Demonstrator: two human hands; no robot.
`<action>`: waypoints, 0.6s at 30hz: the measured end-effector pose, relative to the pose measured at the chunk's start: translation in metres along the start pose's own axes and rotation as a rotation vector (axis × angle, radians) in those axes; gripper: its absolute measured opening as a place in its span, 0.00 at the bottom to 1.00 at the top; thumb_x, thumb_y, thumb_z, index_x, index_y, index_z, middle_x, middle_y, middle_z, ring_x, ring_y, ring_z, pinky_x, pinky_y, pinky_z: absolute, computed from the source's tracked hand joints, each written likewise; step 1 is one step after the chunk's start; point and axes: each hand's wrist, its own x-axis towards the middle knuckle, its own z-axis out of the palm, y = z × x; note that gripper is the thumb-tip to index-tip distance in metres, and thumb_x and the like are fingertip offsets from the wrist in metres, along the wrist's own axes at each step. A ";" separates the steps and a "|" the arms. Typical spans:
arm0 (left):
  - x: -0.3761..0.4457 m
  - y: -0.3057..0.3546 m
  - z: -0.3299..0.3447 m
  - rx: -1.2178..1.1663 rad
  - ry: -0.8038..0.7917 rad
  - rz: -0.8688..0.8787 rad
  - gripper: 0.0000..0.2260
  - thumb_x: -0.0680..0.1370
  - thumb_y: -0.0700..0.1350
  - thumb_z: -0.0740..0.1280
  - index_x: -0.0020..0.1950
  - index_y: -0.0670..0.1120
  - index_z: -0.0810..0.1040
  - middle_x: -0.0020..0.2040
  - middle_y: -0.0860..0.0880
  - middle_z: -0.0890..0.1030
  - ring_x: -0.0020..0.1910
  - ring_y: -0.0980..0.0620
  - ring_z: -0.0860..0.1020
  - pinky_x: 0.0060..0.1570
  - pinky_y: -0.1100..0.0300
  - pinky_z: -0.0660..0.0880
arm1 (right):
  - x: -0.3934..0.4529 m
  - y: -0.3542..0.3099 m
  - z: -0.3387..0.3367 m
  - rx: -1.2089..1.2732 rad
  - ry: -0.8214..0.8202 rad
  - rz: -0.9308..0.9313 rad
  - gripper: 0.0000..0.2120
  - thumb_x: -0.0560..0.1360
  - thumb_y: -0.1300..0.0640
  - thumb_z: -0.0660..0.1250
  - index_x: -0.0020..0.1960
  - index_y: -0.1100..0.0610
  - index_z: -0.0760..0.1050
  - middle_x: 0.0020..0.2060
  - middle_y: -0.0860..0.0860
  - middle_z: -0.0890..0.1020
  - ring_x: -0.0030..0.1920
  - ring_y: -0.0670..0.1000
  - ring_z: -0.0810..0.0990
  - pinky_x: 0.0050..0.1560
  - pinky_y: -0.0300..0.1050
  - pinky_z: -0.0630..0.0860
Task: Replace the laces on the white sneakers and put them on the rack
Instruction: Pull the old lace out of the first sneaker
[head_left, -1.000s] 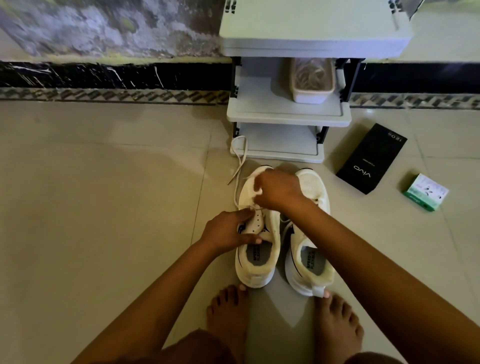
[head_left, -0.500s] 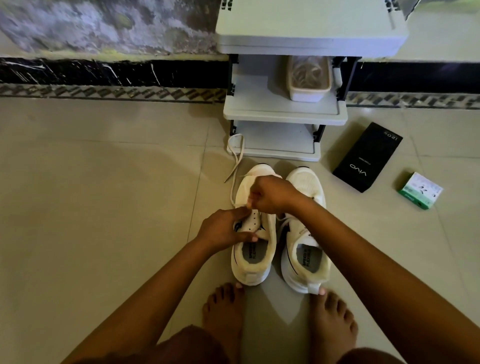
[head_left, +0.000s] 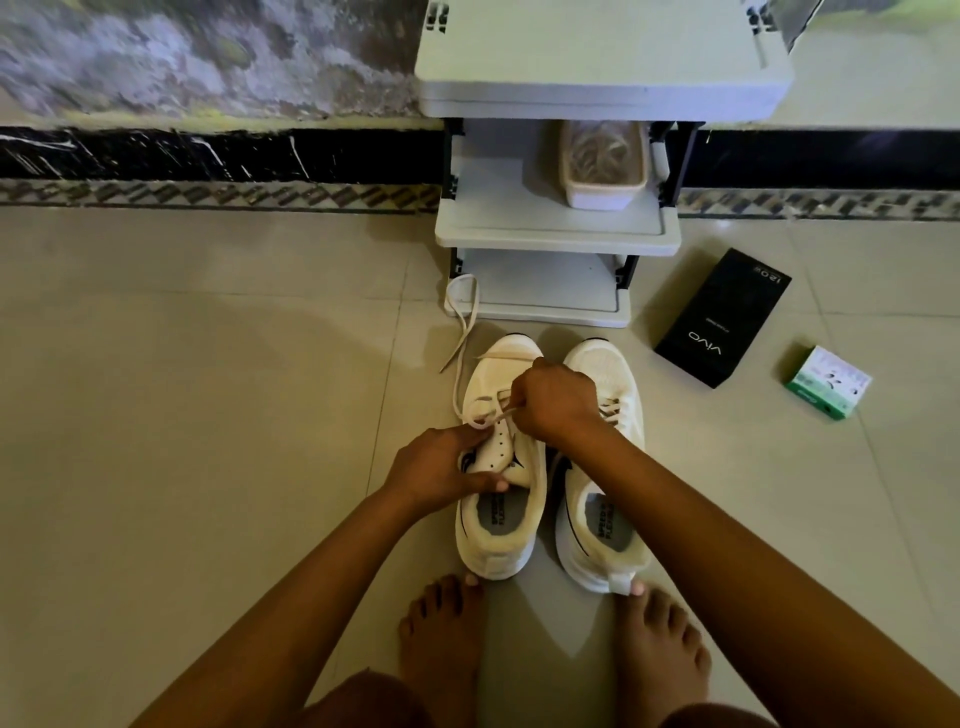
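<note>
Two white sneakers stand side by side on the tiled floor, toes toward the grey rack (head_left: 556, 234). My left hand (head_left: 441, 467) grips the tongue and eyelet side of the left sneaker (head_left: 498, 540). My right hand (head_left: 553, 402) pinches the white lace (head_left: 462, 338) over that shoe's eyelets. The lace's loose end trails across the floor to the rack's bottom corner. The right sneaker (head_left: 597, 519) shows laces just beyond my right wrist.
A beige tub (head_left: 602, 166) with cords inside sits on the rack's middle shelf. A black phone box (head_left: 724, 317) and a small green-and-white box (head_left: 828, 382) lie on the floor to the right. My bare feet (head_left: 441, 639) are behind the sneakers' heels.
My right hand has drawn the lace back toward me over the left sneaker's eyelets, uncovering crossed lace on its front. The left hand keeps its grip on the tongue.
</note>
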 end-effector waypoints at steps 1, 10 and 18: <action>0.001 0.000 0.000 0.007 -0.001 -0.008 0.36 0.66 0.63 0.73 0.71 0.55 0.68 0.65 0.53 0.76 0.61 0.52 0.75 0.56 0.57 0.73 | 0.000 0.002 -0.001 0.004 0.011 0.002 0.12 0.76 0.54 0.64 0.58 0.52 0.79 0.57 0.52 0.76 0.55 0.55 0.77 0.48 0.45 0.71; 0.000 0.001 -0.001 0.070 0.012 0.004 0.36 0.67 0.64 0.71 0.72 0.56 0.66 0.67 0.54 0.75 0.60 0.52 0.75 0.49 0.61 0.70 | -0.010 -0.012 -0.040 1.056 -0.245 -0.070 0.03 0.70 0.57 0.73 0.38 0.52 0.81 0.36 0.43 0.83 0.38 0.37 0.78 0.36 0.30 0.70; 0.000 0.000 0.000 0.038 0.008 0.030 0.36 0.67 0.63 0.72 0.72 0.56 0.66 0.65 0.53 0.76 0.61 0.53 0.75 0.54 0.57 0.74 | -0.002 -0.004 -0.011 0.176 -0.171 0.030 0.20 0.72 0.51 0.70 0.63 0.51 0.74 0.63 0.54 0.69 0.62 0.55 0.71 0.59 0.50 0.71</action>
